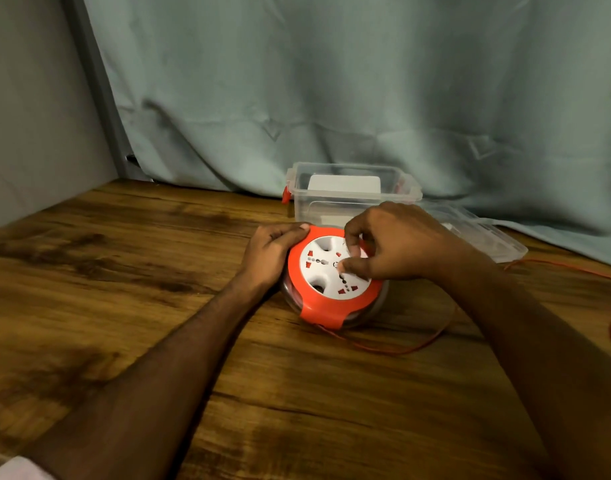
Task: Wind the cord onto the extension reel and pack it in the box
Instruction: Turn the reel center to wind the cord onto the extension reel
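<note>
Two hands on the job here: your left hand (pixel 274 252) grips the orange rim of the extension reel (pixel 333 280), which sits on the wooden table (pixel 124 271) just in front of the clear box (pixel 352 195). Your right hand (pixel 397 245) has curled fingers pinching at the white socket face near its center. A length of orange cord (pixel 401 349) trails loose from the reel's lower edge across the table to the right. That box's lid (pixel 484 233) lies beside it.
</note>
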The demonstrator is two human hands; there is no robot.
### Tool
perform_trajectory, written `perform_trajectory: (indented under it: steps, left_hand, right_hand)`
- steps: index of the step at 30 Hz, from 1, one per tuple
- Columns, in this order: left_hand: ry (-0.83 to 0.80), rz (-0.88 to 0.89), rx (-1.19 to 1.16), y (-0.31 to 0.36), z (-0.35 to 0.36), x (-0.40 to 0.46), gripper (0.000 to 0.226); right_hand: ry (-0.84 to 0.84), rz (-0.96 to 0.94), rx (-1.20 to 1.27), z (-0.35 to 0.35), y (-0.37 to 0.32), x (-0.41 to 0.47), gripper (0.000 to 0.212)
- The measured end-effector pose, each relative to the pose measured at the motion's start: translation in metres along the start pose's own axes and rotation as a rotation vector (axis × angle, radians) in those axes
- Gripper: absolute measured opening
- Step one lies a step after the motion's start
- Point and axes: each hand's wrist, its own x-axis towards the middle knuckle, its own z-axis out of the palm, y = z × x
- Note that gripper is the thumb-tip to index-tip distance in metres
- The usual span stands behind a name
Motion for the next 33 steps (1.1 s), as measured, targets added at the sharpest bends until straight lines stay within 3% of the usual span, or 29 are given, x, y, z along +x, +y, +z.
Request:
perform_trajectory:
  steps: [1, 4, 8, 19, 26, 33]
  left_hand:
    - [0.0, 0.002, 0.0, 0.0, 0.0, 0.0, 0.03]
    - [-0.001, 0.01, 0.002, 0.001, 0.001, -0.001, 0.03]
    - [-0.007, 0.003, 0.004, 0.0, -0.001, 0.0, 0.026]
    - [0.029, 0.007, 0.031, 0.001, 0.001, 0.0, 0.028]
    - [0.0, 0.017, 0.037, -0.001, 0.0, 0.0, 0.027]
    - [0.01, 0.0, 0.015, -0.001, 0.0, 0.001, 0.03]
  right_hand:
    - [-0.014, -0.004, 0.021, -0.004, 0.002, 0.0, 0.025]
    - [-0.089, -0.024, 0.065, -0.004, 0.008, 0.001, 0.053]
    - [-0.103, -0.062, 0.039, 0.003, 0.011, 0.003, 0.066]
    - [-0.084, 0.058, -0.093, 0.003, 0.004, -0.002, 0.062]
    - [-0.046, 0.016, -0.081, 0.013, -0.008, 0.002, 0.068]
    - [-0.087, -0.026, -0.083, 0.015, -0.013, 0.005, 0.057]
